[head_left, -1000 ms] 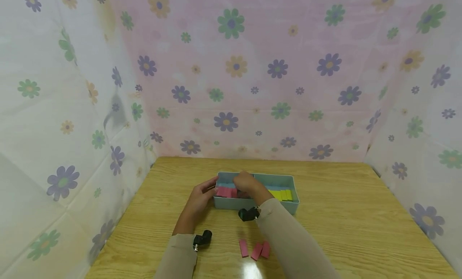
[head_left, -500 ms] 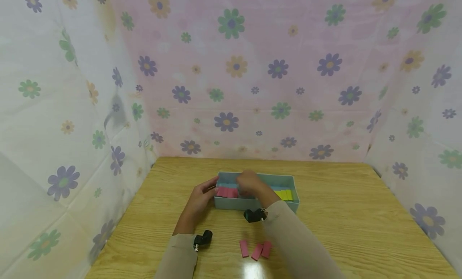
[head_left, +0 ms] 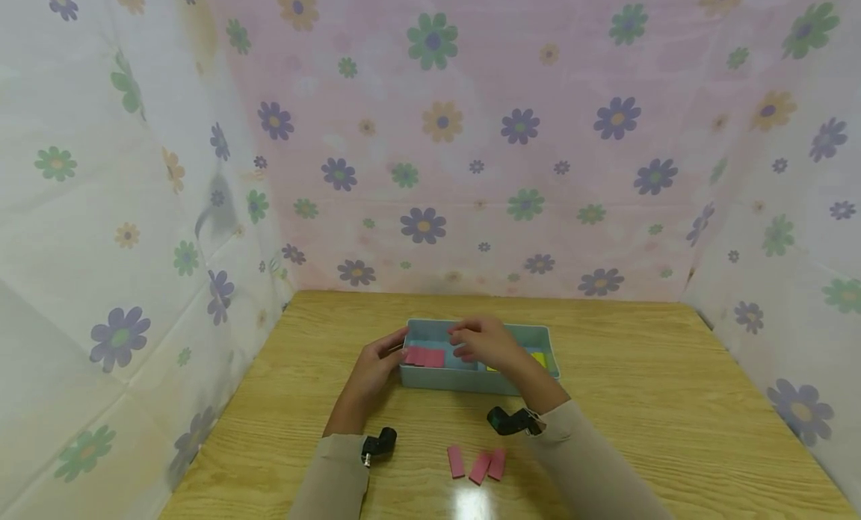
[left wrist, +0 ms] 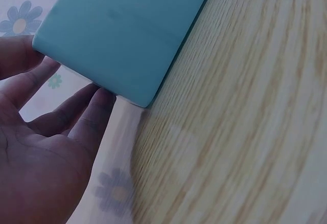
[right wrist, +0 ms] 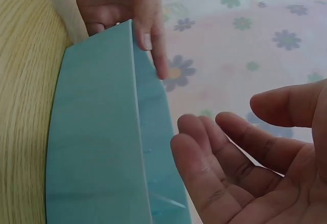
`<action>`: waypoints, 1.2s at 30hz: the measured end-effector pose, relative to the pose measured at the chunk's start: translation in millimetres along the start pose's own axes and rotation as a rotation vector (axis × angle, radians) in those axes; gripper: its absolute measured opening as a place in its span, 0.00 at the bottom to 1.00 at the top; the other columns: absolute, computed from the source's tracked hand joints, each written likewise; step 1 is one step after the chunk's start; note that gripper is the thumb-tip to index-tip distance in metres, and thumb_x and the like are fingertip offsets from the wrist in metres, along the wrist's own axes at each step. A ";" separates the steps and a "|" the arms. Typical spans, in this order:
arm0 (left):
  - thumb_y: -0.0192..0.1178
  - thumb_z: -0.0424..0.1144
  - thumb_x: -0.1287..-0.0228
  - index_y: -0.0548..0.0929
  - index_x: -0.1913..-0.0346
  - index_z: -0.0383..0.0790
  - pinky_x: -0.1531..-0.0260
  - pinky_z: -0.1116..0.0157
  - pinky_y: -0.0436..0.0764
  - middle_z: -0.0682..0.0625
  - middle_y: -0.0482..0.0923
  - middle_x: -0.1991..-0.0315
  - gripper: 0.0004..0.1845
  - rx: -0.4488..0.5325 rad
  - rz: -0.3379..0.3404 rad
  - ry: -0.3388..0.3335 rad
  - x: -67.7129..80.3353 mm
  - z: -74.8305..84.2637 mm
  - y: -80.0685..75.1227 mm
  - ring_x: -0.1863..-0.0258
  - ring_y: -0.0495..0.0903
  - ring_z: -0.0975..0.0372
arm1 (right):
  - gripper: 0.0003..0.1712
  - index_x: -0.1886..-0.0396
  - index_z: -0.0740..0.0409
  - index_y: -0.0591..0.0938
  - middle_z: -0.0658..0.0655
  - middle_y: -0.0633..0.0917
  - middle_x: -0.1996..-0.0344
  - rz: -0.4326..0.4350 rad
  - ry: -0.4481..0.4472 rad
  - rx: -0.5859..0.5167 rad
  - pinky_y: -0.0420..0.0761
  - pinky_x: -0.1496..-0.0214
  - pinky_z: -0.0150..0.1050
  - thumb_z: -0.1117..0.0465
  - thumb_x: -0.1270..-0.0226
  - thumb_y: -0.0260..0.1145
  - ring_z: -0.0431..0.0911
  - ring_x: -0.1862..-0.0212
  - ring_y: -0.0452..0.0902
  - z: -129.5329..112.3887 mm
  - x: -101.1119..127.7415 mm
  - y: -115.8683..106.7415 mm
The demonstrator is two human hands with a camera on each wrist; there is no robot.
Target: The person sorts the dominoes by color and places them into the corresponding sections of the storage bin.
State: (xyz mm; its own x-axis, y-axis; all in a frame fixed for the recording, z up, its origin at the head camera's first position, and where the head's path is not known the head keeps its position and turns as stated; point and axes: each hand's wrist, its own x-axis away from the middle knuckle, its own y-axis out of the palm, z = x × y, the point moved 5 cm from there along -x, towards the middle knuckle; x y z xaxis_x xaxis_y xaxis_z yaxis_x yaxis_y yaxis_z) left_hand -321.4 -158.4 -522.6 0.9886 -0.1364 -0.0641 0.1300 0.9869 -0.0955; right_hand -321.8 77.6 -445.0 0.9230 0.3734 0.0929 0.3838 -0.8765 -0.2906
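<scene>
While both hands work at the tray, the scene reads so:

Tray: a pale teal tray [head_left: 471, 380] sits on the wooden worktop [head_left: 639, 400], near its middle, with a divider across it.
Left hand: the left hand [head_left: 372, 369] rests against the tray's left end; its fingers [left wrist: 92, 112] lie straight and loosely together, their tips touching the tray's corner, thumb over the rim.
Right hand: the right hand [head_left: 486, 342] hovers over the tray's middle, palm open; its fingers [right wrist: 204, 157] are relaxed, slightly curved and spread, pinching nothing.
Tray contents: pink pieces [head_left: 424, 356] lie in the left compartment, just beside the left thumb; yellow pieces [head_left: 538, 358] show in the right compartment, partly hidden by the right hand.
Loose pieces: three pink pieces [head_left: 476, 464] lie on the worktop in front of the tray, between the two sleeves, well apart from either hand.
</scene>
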 end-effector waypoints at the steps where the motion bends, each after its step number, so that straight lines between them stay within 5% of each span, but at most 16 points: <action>1: 0.57 0.32 0.23 0.73 0.25 0.41 0.28 0.53 0.72 0.41 0.71 0.26 0.26 -0.003 0.001 0.001 0.0 0.0 0.0 0.25 0.70 0.48 | 0.19 0.40 0.59 0.84 0.62 0.85 0.41 0.004 -0.003 -0.014 0.88 0.47 0.48 0.56 0.21 0.60 0.54 0.51 0.88 0.6 4.2 -2.6; 11: 0.57 0.32 0.23 0.73 0.25 0.41 0.29 0.54 0.74 0.40 0.70 0.25 0.26 0.000 0.001 -0.007 -0.9 -1.9 2.1 0.25 0.68 0.47 | 0.19 0.43 0.66 0.84 0.64 0.87 0.53 -0.013 -0.044 0.036 0.90 0.53 0.49 0.56 0.21 0.61 0.59 0.55 0.87 24.5 54.1 -27.2; 22: 0.57 0.33 0.22 0.73 0.25 0.43 0.27 0.49 0.71 0.42 0.69 0.24 0.25 0.010 0.012 -0.028 1.6 0.6 2.1 0.24 0.68 0.48 | 0.20 0.50 0.67 0.85 0.61 0.88 0.67 0.008 0.124 0.106 0.89 0.66 0.47 0.53 0.24 0.65 0.52 0.66 0.88 65.6 100.3 -37.9; 36: 0.57 0.33 0.22 0.72 0.24 0.42 0.27 0.50 0.70 0.42 0.69 0.24 0.26 0.028 0.003 -0.029 -0.3 -2.2 1.2 0.24 0.67 0.48 | 0.18 0.72 0.58 0.84 0.55 0.87 0.81 -0.111 0.123 0.232 0.85 0.76 0.40 0.49 0.39 0.78 0.45 0.79 0.84 87.4 121.9 -14.1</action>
State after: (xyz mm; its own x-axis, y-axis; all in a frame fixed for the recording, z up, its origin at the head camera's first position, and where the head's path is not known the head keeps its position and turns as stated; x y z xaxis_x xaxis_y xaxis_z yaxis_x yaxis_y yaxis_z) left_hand -321.7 -157.4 -524.9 0.9907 -0.1314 -0.0350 0.1289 0.9893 -0.0678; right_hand -217.1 162.0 -512.8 0.8773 0.4112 0.2475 0.4797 -0.7339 -0.4809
